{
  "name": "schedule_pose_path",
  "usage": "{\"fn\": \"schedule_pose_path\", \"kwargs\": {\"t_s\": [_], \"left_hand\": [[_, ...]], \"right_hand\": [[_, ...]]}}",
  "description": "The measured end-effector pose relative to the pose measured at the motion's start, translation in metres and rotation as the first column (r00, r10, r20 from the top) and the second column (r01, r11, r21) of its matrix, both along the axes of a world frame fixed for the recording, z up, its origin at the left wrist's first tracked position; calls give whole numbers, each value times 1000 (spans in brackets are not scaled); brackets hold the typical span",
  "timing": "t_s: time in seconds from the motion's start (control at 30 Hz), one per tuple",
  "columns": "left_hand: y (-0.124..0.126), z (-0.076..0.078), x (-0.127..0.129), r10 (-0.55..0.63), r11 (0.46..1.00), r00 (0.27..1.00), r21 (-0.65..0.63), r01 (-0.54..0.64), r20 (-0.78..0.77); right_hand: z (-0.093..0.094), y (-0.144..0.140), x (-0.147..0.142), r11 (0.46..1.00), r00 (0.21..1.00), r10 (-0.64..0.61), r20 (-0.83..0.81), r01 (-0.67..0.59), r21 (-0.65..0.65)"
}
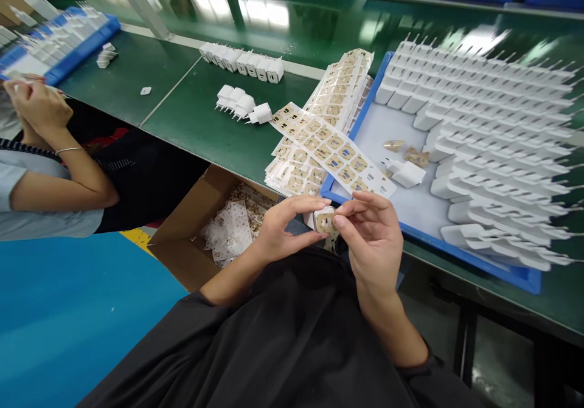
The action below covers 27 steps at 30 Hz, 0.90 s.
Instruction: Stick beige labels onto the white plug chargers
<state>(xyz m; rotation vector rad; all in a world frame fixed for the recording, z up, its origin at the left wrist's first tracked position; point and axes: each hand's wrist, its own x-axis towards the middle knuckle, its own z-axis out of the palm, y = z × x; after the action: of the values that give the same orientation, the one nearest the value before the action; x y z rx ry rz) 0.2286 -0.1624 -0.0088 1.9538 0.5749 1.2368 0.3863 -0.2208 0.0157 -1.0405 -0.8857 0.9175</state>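
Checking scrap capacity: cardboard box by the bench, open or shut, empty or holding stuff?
Open. The cardboard box has its flap folded out, and loose sheets lie inside. Fill depth cannot be told.

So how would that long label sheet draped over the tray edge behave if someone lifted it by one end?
The label sheet looks thin and already bends across the blue tray rim, so it would probably flop. Likely very light, and probably easy to crease.

A factory assembly line: a long green workbench (191,116), blue trays (456,250) packed with white chargers (493,128), stacked label sheets (328,146), and a co-worker (45,171) seated alongside
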Motion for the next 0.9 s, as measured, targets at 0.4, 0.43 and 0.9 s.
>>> {"fn": "schedule_pose_path", "kwargs": {"t_s": [0.4,0.43,0.9], "left_hand": [[-1,1,0,-4,1000,1000,1,4,-2],[-1,1,0,-2,1000,1000,1,2,-7],[-2,2,1,11,999,1000,36,-11,6]], "right_hand": [[1,-1,-1,1000,999,-19,39,19,7],[1,-2,-1,1000,998,-23,50,23,7],[-2,-4,-9,990,974,-120,191,102,101]]}}
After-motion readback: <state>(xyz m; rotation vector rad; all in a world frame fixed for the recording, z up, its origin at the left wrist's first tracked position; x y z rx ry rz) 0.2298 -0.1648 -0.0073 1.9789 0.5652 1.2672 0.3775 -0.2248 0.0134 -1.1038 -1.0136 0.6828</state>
